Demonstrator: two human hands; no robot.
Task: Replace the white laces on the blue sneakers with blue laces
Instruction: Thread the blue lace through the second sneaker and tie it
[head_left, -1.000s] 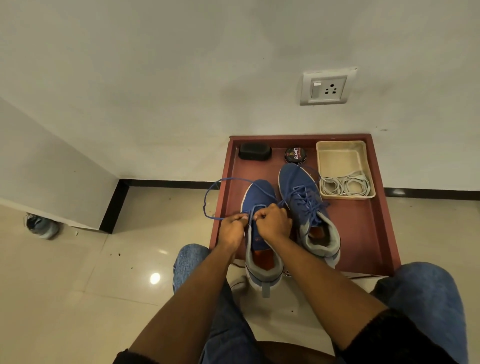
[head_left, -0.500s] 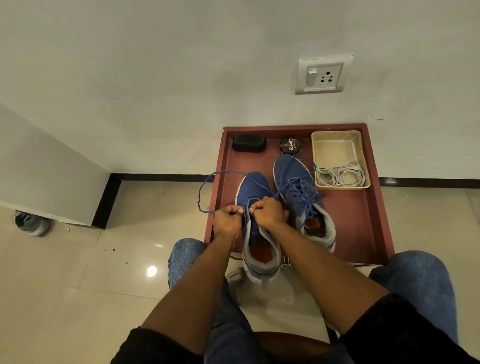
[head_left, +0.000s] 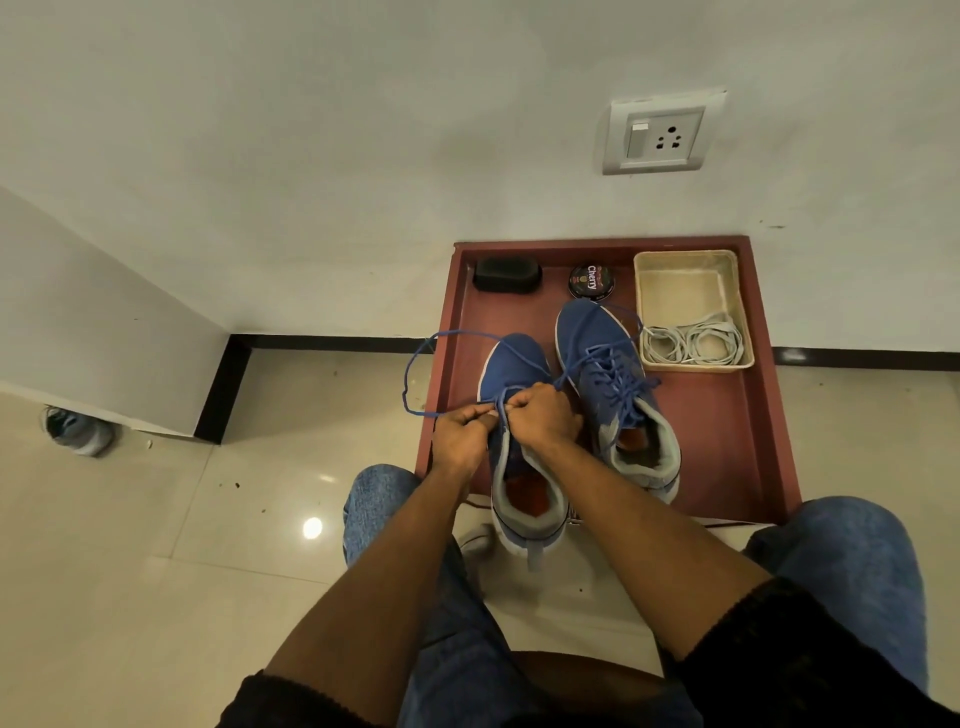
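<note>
- Stray shoe (head_left: 78, 430) at far left on the floor, well apart from the work.
- Blue lace (head_left: 415, 374) loops out left past the tray (head_left: 769, 441) rim; it could snag there or twist when pulled.
- Left hand (head_left: 460, 436) and right hand (head_left: 545, 415), centre frame, each curl tight, pinching the lace over the left sneaker (head_left: 519, 457); uneven pulls may leave unequal ends.
- Right sneaker (head_left: 613, 395) touches alongside, already blue-laced; its loose ends could tangle in.
- Brush (head_left: 506, 275), polish tin (head_left: 591, 280) upper centre.
- White laces (head_left: 691, 343) coiled in the tub (head_left: 685, 270), upper right.
</note>
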